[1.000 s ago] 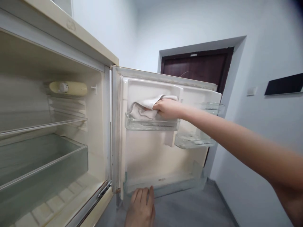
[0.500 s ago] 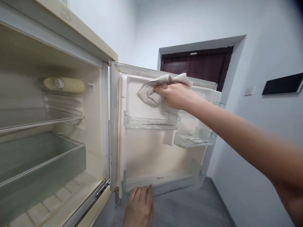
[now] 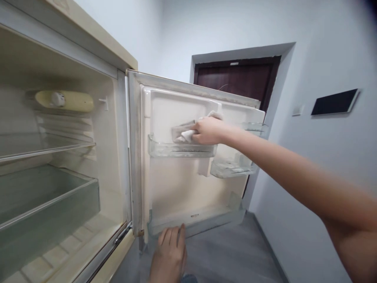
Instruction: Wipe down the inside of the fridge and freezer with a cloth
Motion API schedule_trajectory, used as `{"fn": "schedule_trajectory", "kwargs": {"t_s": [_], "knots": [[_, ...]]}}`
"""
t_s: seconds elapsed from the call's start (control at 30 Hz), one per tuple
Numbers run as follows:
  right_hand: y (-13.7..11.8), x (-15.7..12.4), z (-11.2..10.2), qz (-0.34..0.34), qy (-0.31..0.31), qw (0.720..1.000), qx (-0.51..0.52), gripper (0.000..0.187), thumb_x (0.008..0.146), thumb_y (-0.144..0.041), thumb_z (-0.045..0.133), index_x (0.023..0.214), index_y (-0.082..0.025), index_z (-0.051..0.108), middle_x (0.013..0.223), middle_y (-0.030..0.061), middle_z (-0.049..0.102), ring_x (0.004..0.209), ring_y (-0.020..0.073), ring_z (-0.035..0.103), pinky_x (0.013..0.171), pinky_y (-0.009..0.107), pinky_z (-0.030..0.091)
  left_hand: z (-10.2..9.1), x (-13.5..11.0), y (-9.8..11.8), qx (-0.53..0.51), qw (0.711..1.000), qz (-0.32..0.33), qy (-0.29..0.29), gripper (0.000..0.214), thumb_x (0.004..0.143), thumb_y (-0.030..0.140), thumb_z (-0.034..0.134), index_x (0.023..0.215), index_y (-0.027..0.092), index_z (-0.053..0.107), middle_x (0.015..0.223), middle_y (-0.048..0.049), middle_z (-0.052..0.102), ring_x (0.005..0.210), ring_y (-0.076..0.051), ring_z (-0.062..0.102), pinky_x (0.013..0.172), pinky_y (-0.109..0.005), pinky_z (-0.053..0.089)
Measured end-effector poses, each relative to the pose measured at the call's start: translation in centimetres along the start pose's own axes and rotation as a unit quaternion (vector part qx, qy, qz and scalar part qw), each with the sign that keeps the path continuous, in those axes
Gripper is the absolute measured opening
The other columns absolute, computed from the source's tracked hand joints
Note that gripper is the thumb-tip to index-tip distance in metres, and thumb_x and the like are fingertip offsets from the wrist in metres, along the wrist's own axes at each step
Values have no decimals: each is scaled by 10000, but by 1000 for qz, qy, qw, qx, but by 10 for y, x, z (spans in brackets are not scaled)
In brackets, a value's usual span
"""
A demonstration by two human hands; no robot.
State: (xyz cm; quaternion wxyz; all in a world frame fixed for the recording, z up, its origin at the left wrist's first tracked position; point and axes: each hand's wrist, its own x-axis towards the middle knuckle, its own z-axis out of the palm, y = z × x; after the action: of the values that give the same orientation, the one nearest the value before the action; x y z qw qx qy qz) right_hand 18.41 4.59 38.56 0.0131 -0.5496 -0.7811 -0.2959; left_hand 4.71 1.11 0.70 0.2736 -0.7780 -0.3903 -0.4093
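Note:
My right hand (image 3: 209, 131) is closed on a pale cloth (image 3: 183, 133). It presses the cloth to the inner face of the open fridge door (image 3: 176, 184), just above the upper left clear door bin (image 3: 182, 150). Part of the cloth bunches up behind my knuckles. Low down, my left hand (image 3: 171, 251) has its fingers bent over the front rim of the long bottom door bin (image 3: 206, 224); its thumb side is partly hidden.
Left of the door stands the fridge interior, with a glass shelf (image 3: 50, 151), a clear drawer (image 3: 55, 208) and a yellowish lamp housing with a dial (image 3: 64, 101). Another bin (image 3: 232, 169) hangs on the door's right. Behind are a dark door (image 3: 235, 78) and white walls.
My right hand has moved the cloth down from the door's top edge to just above the upper bin. My left hand stays at the bottom bin. The view has shifted slightly.

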Motion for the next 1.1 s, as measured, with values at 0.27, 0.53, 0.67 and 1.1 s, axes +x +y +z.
{"fn": "schedule_trajectory", "kwargs": {"t_s": [0.27,0.53,0.67,1.1], "knots": [[-5,16,0,-22,-44,991,124,306,829,-260,429,865,-170,718,877,88,721,797,229,637,667,300,430,-13,9,-1,7,1000,24,15,366,797,75,483,1136,110,614,929,-60,725,884,-187,670,875,-362,584],[-19,21,-4,-15,-57,946,318,253,824,-346,494,878,-180,677,879,60,685,711,185,600,595,274,414,1,3,1,-10,999,1,41,364,796,92,461,1122,116,622,885,-57,729,859,-192,669,876,-392,580],[-16,18,-6,-8,-26,918,397,256,841,-355,491,895,-172,663,893,69,687,723,191,603,614,283,427,4,0,-1,-6,999,2,35,392,779,87,470,1144,129,609,905,-44,730,868,-186,671,893,-386,575],[-10,-12,5,-55,-4,868,493,221,768,-383,557,736,-175,627,761,6,615,695,143,520,631,250,359,-18,20,-6,50,997,59,26,490,671,-64,386,1038,125,650,804,-15,757,758,-148,716,773,-316,633]]}}
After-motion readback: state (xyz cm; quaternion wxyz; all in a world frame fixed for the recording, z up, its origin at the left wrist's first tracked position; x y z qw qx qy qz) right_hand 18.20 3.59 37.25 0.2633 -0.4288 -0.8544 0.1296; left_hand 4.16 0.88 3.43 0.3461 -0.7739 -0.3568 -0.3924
